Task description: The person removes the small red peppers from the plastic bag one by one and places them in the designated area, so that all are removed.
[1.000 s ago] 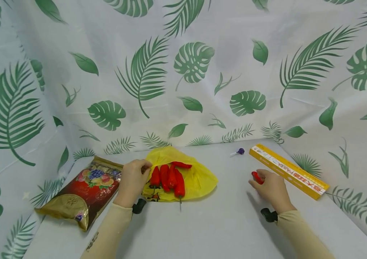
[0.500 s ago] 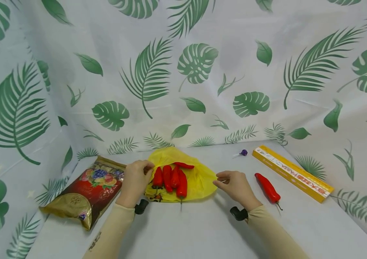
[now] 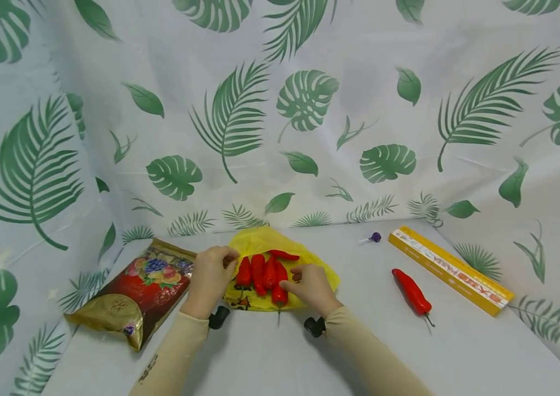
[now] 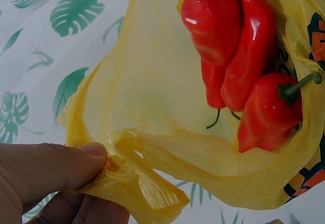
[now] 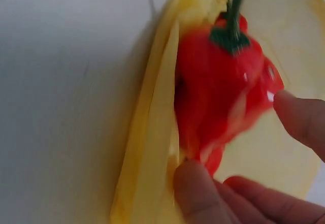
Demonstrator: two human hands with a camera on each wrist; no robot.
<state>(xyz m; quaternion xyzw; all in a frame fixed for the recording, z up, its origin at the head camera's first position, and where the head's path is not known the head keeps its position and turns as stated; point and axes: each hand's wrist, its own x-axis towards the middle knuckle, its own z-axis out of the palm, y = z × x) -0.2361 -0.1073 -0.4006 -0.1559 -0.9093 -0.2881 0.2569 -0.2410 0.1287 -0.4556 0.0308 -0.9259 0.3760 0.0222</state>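
A yellow plastic bag (image 3: 260,237) lies on the table, its mouth spread, with several red chili peppers (image 4: 213,26) inside. My left hand (image 3: 209,278) pinches the bag's edge between thumb and fingers, bunching the film, as the left wrist view shows. Over the bag's right part is my right hand (image 3: 313,287), thumb and fingers apart around a stemmed pepper (image 5: 218,82). That pepper is blurred in the right wrist view, with the fingertips (image 5: 198,188) right at its lower end. A single red chili pepper (image 3: 412,291) lies outside, to the right.
On the left lies a red and gold snack packet (image 3: 136,291), close beside my left forearm. A long yellow pasta box (image 3: 450,269) rests at the right, with a purple lollipop (image 3: 375,237) near its far end. Leaf-printed cloth rises behind the table.
My right hand has released a chili pepper on the table at right, then moved left to the peppers in the bag. The left hand has kept its pinch on the bag.
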